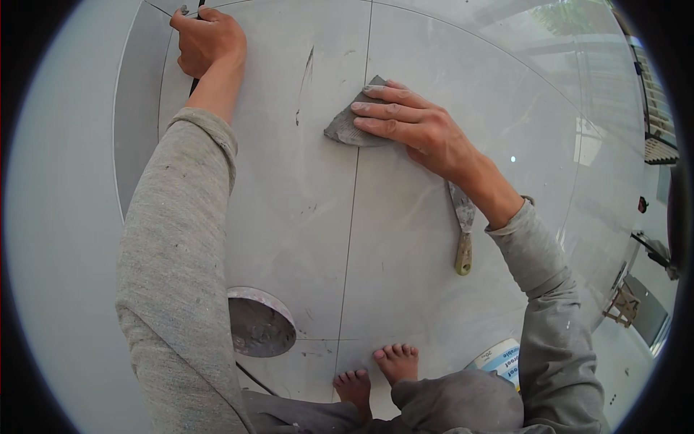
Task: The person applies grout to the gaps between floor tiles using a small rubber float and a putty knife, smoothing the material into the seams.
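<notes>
My right hand (416,123) lies over a grey, roughly wedge-shaped pad (347,130), fingers pressed on it and thumb hidden. The pad rests on the glossy grey tiled floor (282,188), across a dark joint between tiles. Beside my right wrist lies a putty knife (463,231), its blade smeared grey and its handle yellowish. At the upper left, my left hand (210,42) is closed near the wall. A thin dark strip (194,87) shows above and below that hand; whether I grip it cannot be made out. A small grey lump (183,9) is at the fingertips.
A round tub (292,325) with grey paste inside stands by my left forearm. Near my right knee is a white and blue bucket (499,359). Dark smears (306,72) mark the tiles. My bare feet (397,362) are at the bottom. A folding stool (623,304) stands far right.
</notes>
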Motion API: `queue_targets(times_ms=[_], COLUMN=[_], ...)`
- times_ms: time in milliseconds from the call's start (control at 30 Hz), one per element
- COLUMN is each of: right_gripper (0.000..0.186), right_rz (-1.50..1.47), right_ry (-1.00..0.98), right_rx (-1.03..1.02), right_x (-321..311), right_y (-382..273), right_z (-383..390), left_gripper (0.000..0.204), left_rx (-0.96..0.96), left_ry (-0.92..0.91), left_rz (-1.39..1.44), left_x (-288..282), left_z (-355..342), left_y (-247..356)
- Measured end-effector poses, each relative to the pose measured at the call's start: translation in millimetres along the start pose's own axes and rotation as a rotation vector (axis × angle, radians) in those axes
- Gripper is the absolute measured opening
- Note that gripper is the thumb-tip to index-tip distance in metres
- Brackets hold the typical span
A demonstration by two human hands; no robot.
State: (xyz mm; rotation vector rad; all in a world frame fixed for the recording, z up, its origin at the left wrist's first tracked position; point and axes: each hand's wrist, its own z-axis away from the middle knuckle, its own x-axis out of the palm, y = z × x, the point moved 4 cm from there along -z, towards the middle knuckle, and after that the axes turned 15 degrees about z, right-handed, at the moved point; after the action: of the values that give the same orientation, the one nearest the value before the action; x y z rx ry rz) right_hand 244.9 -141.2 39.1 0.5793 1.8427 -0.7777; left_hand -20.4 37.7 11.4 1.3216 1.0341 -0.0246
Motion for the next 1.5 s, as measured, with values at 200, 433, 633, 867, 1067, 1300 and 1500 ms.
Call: queue_targets(times_ms=[200,433,633,867,1067,1300,1500], right_gripper=[0.05,0.044,0.047,0.049,0.039,0.039,0.035], right_rz=[-0.056,0.338,-0.012,-0.294,0.341,0.199,-0.195], right_ry=[-0.312,0.092,-0.227,-0.168,0.198,-0.105,-0.129], right_rx=[-0.001,0.387,0.2,0.453,0.45,0.216,0.191], right_x=[-47,-7,-11,-44,-26,-6,-32], right_y=[-31,2,-136,-85,93,-45,-62], right_z=[21,-21,47,24,-84,10,12], left_gripper=[0.048,0.051,0.04,0.039,0.039,0.039,0.038], left_rx=[-0.002,-0.039,0.037,0.067,0.05,0.042,0.073], left_ry=[0.004,0.001,0.004,0.006,0.003,-0.017,-0.004], left_rz=[0.008,0.0,-0.026,-0.019,-0.02,-0.016,-0.032], left_x=[-1,6,3,3,1,2,1], left_z=[-4,0,-1,-2,-1,-3,-2], left_y=[1,-4,-1,1,2,0,0])
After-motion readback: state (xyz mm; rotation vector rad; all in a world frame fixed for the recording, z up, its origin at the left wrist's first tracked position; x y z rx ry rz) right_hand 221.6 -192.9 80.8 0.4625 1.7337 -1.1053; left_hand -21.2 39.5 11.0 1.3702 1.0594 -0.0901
